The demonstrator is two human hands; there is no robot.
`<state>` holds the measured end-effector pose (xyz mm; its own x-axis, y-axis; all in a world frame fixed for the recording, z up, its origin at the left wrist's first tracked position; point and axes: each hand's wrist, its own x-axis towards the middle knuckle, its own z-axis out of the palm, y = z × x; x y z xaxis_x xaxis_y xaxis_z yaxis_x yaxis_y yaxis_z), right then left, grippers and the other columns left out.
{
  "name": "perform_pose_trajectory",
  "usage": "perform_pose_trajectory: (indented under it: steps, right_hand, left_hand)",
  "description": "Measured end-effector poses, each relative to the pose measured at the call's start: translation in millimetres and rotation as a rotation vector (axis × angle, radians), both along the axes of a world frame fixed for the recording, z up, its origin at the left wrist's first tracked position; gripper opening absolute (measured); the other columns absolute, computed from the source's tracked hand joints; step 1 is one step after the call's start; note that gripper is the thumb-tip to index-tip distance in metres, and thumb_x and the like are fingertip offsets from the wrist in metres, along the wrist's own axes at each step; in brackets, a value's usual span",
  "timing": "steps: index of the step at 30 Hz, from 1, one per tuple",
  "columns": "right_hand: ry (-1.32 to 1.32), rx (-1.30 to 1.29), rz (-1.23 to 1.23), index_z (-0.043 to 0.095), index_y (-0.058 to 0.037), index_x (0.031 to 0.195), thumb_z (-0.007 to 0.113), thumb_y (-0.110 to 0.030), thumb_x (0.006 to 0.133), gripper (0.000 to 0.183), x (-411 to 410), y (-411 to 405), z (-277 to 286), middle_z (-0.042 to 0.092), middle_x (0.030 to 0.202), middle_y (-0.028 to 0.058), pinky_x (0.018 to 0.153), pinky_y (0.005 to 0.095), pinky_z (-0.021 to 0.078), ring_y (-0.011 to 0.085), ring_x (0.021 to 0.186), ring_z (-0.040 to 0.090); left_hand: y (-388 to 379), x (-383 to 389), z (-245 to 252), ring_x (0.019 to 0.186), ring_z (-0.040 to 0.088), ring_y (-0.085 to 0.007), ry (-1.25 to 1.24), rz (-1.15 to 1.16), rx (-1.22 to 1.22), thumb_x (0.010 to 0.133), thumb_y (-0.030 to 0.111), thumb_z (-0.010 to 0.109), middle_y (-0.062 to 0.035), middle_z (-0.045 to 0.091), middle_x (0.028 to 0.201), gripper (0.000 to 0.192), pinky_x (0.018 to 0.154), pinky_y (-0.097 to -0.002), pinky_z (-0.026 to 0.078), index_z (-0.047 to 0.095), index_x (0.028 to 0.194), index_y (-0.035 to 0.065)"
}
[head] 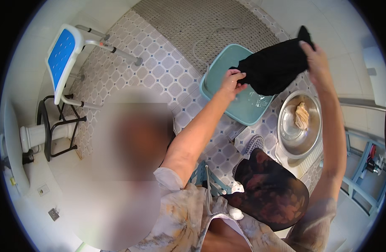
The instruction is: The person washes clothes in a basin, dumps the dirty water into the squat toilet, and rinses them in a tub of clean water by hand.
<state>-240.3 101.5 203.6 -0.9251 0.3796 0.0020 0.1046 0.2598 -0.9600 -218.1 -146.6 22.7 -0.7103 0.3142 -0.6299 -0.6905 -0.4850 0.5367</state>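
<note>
A black cloth garment [271, 67] is stretched above the teal plastic basin [206, 89]. My left hand [232, 83] grips its lower left end over the middle of the basin. The upper right corner is in my right hand [317, 61], raised out beyond the basin's right rim. Water [257, 99] glistens inside the basin. To the right of it stands a round stainless steel bowl [290, 138], where a wrung peach-coloured cloth [302, 116] lies.
A perforated grey mat [180, 25] with a thin pale hose [195, 47] covers the far floor. A blue-seated shower chair [64, 56] and a black metal frame [59, 132] stand left. A washboard [311, 162] lies beneath the steel bowl. A large blurred patch hides the lower left.
</note>
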Motion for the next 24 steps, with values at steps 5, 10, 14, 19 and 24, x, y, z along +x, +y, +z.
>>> perform_pose_trajectory:
  steps: [5,10,14,19,24]
  right_hand:
    - [-0.193,0.833,0.206,0.052,-0.0028,0.130,0.068,-0.028,0.086,0.053,11.3,-37.4,-95.3,0.068,0.107,0.0215,0.090,0.0395,0.0505,0.0375,0.098,0.066]
    - [-0.221,0.895,0.564,0.045,-0.0139,0.140,0.071,-0.034,0.082,0.067,24.7,-66.7,-188.7,0.056,0.129,0.0231,0.097,0.0503,0.0459,0.0418,0.122,0.051]
    - [-0.626,0.954,0.555,0.029,-0.0261,0.150,0.075,-0.042,0.079,0.085,31.6,-94.2,-213.8,0.029,0.151,0.0182,0.098,0.0634,0.0393,0.0452,0.136,0.031]
    - [-0.642,1.084,0.483,0.022,-0.0298,0.152,0.076,-0.047,0.077,0.094,35.5,-107.0,-246.5,0.021,0.154,0.0168,0.099,0.0677,0.0351,0.0479,0.137,0.026]
    - [-0.645,1.053,0.444,0.018,-0.0310,0.154,0.073,-0.050,0.079,0.095,40.5,-107.1,-272.3,0.015,0.157,0.0192,0.103,0.0723,0.0264,0.0521,0.139,0.021]
  left_hand:
    - [-1.8,9.1,-31.3,0.069,0.057,-0.0169,0.152,-0.130,-0.407,0.076,0.002,0.073,-0.0045,0.057,0.090,0.027,0.059,-0.0329,0.057,0.060,0.097,0.0103]
    - [-9.5,16.5,-71.3,0.090,0.059,-0.0299,0.557,-0.202,-1.022,0.072,0.007,0.073,-0.0138,0.056,0.103,0.034,0.078,-0.0393,0.051,0.062,0.104,0.0154]
    - [-9.7,15.6,-73.3,0.104,0.057,-0.0378,0.576,-0.274,-1.125,0.075,0.010,0.072,-0.0169,0.052,0.114,0.036,0.091,-0.0431,0.048,0.062,0.109,0.0178]
    - [-11.4,11.4,-92.4,0.113,0.054,-0.0407,0.528,-0.306,-1.161,0.076,0.012,0.072,-0.0192,0.050,0.124,0.037,0.096,-0.0437,0.046,0.063,0.112,0.0181]
    - [-5.8,9.8,-112.6,0.114,0.054,-0.0397,0.632,-0.252,-1.316,0.076,0.002,0.067,-0.0229,0.048,0.130,0.030,0.096,-0.0431,0.046,0.064,0.105,0.0093]
